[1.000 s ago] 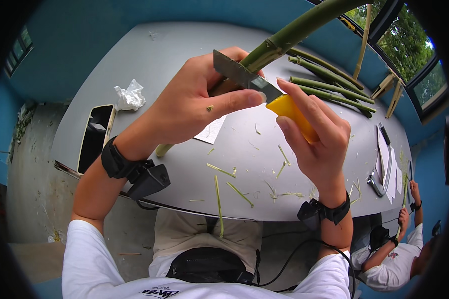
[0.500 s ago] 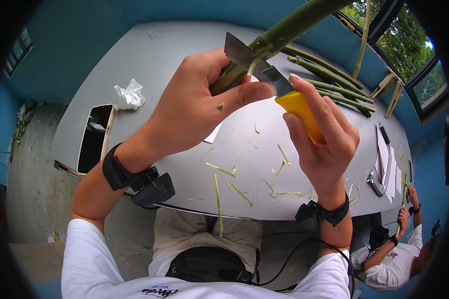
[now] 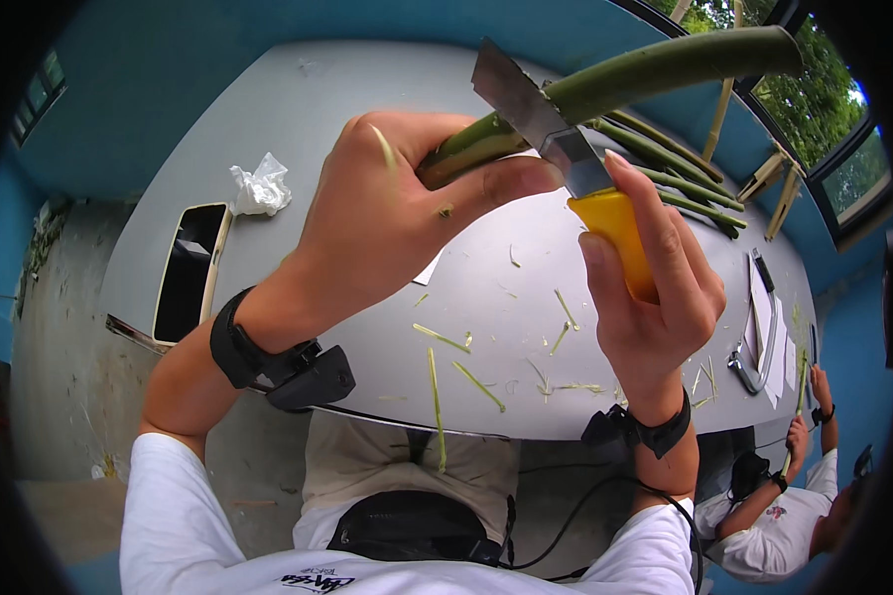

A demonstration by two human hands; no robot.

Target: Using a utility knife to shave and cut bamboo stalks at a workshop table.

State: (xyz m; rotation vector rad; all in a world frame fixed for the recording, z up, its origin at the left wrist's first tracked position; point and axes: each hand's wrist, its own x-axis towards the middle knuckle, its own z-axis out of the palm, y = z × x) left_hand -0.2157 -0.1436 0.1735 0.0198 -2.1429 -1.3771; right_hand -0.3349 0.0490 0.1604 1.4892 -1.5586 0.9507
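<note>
My left hand (image 3: pixel 367 218) is wrapped round the lower end of a thick green bamboo stalk (image 3: pixel 665 74), which slants up and away to the right. In my right hand (image 3: pixel 655 288) is a utility knife with a yellow handle (image 3: pixel 615 233). Its wide blade (image 3: pixel 526 104) lies across the stalk, just beyond my left fist. My left thumb rests against the blade near the handle. A thin pale shaving (image 3: pixel 384 149) shows in front of the back of my left hand, and a small chip sticks near the thumb's base.
Several thin green stalks (image 3: pixel 690 174) lie at the table's far right. Shavings (image 3: pixel 478 385) are scattered over the grey table (image 3: pixel 298 119). A phone (image 3: pixel 191 273) and crumpled tissue (image 3: pixel 260 185) lie left. A hacksaw (image 3: pixel 759 347) rests right, near another person (image 3: pixel 779 516) holding a thin stalk.
The bamboo stalk has swung lower at its far end, showing its tip. The knife has moved slightly up and right along it. A pale shaving has come loose near my left hand.
</note>
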